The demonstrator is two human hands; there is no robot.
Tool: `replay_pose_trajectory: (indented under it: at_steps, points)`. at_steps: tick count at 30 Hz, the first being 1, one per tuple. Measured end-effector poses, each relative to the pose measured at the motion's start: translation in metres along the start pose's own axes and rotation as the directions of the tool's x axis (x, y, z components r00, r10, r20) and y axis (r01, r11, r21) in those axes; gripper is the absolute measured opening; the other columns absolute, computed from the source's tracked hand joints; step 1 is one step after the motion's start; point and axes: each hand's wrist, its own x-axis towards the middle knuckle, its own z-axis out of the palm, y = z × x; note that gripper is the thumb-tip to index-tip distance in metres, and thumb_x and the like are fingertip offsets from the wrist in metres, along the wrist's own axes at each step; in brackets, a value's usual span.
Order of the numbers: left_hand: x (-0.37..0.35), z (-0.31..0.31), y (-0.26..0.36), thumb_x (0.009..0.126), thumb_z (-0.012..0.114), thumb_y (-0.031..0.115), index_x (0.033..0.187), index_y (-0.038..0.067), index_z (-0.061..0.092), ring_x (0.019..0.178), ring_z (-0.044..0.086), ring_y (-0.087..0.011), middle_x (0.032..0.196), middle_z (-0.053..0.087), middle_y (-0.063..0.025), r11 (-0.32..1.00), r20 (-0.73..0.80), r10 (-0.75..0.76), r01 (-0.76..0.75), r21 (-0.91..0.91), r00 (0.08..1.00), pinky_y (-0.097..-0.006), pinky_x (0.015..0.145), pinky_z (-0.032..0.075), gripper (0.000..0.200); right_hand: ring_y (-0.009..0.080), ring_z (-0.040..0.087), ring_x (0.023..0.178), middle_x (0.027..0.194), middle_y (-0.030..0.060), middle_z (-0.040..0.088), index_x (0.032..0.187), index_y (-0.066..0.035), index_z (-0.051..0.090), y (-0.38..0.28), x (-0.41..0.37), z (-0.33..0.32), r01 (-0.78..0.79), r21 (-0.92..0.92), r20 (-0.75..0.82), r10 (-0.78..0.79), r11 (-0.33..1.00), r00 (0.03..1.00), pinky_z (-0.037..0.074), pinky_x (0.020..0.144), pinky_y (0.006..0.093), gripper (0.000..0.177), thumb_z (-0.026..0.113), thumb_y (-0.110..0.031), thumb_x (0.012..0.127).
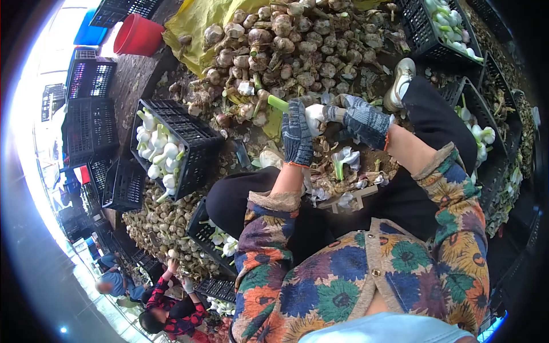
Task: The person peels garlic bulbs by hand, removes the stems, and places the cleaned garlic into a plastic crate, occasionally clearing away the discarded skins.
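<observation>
My left hand, in a grey knitted glove with an orange cuff edge, is closed around a garlic bulb. The bulb's cut green stem sticks out past that hand to the left. My right hand, gloved alike, has its fingers closed at the bulb's other side; whether they hold loose skin or a small tool is hidden. The bulb looks white and mostly bare of its outer skin. Beyond both hands lies a big heap of unpeeled garlic. Below them, peeled skins and a green stem piece litter the ground.
A black crate of white garlic stands tilted at the left; another crate is at the upper right. A red bucket sits at the upper left near a yellow sack. Co-workers sit at the lower left.
</observation>
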Motion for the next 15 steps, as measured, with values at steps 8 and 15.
replay_pose_trajectory:
  at_steps: [8,15]
  points:
    - [-0.01,0.009,0.021,0.088,0.046,0.044,0.098,0.003,0.053,0.073,0.061,-0.0178,0.086,0.061,-0.01,0.919,0.092,-0.283,0.298,-0.259,0.955,-0.0289,0.062,0.052,0.042,0.0292,0.056,0.09,0.101,0.0156,0.054,0.108,-0.005,0.054,-0.002,-0.012,-0.004,0.516,-0.756,0.189,-0.62,0.404,0.762,0.046,0.08,0.036,0.037,0.063,-0.012,0.073]
    - [0.017,-0.01,-0.012,0.085,0.049,0.042,0.098,0.006,0.054,0.072,0.06,-0.0203,0.087,0.061,-0.0105,0.898,0.157,-0.303,0.337,-0.284,0.94,-0.033,0.059,0.053,0.039,0.0314,0.054,0.085,0.09,0.0135,0.055,0.093,-0.007,0.057,-0.002,-0.009,-0.005,0.563,-0.822,0.473,-0.66,-0.092,0.584,0.045,0.075,0.0391,0.017,0.058,-0.014,0.077]
